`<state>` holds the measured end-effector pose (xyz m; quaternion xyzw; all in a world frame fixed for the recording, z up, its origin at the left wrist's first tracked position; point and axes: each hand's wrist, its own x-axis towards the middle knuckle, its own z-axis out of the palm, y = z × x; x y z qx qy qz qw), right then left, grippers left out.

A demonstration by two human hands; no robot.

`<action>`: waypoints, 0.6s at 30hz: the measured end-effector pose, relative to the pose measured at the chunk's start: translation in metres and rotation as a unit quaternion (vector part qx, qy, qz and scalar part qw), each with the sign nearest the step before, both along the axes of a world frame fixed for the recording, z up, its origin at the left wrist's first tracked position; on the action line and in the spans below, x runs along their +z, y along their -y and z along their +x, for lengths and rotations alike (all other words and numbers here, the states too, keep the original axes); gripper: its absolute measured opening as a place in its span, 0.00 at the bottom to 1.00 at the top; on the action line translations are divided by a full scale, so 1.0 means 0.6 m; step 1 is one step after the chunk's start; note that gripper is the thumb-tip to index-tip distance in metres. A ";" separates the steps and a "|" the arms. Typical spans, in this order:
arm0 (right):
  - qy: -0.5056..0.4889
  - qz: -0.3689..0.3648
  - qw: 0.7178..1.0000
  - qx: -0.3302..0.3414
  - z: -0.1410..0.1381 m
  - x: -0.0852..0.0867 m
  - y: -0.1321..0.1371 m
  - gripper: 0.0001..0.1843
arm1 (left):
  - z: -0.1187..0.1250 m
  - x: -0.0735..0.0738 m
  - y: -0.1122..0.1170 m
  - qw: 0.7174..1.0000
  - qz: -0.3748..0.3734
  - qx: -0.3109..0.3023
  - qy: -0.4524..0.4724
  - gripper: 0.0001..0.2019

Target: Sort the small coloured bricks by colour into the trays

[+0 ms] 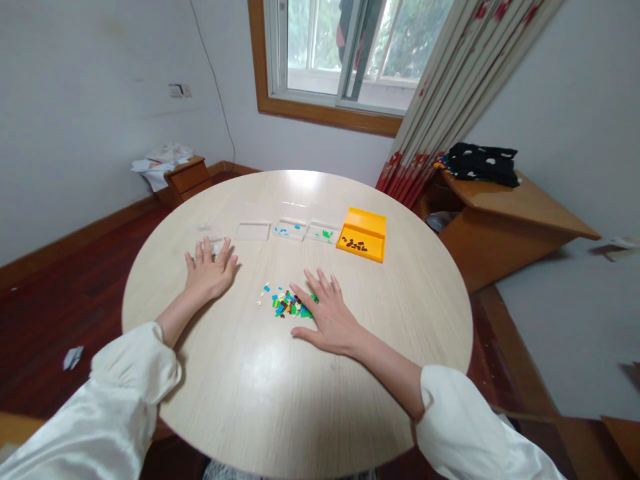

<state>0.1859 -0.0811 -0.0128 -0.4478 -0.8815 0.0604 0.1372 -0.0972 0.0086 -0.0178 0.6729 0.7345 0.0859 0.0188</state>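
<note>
A loose pile of small coloured building bricks (286,307), in blue, green, yellow, cream and dark brown, lies near the middle of the round table (250,387). My right hand (326,317) is spread over the right side of the pile and hides part of it. On the left, my left hand (211,270) rests open, its fingertips by a small clear container (216,241) that it partly covers. Behind the pile stand a clear box with blue pieces (291,229), a clear box with green pieces (321,232) and a yellow box (367,252) with dark brown pieces.
Another clear box (253,231) stands left of the blue pieces, with nothing visible inside. A wooden cabinet (520,207) with dark cloth on it is beyond the table at right. Papers (165,159) lie on a small wooden stand at back left.
</note>
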 end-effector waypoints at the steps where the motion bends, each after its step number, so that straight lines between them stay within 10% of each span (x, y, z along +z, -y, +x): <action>1: 0.002 -0.007 1.000 0.006 -0.007 0.001 0.002 0.46 | 0.005 0.003 -0.010 1.000 -0.001 0.002 0.005 0.31; 6: -0.015 -0.034 0.999 -0.019 -0.017 0.000 0.006 0.49 | 0.032 0.013 -0.001 0.995 0.094 -0.024 0.024 0.32; 13: -0.049 -0.055 0.996 -0.043 -0.025 -0.011 0.003 0.50 | 0.097 -0.021 0.112 0.950 0.054 -0.307 0.000 0.35; 18: -0.046 -0.058 0.996 -0.056 -0.039 -0.008 -0.013 0.43 | 0.152 -0.020 0.098 0.948 0.033 -0.316 -0.017 0.35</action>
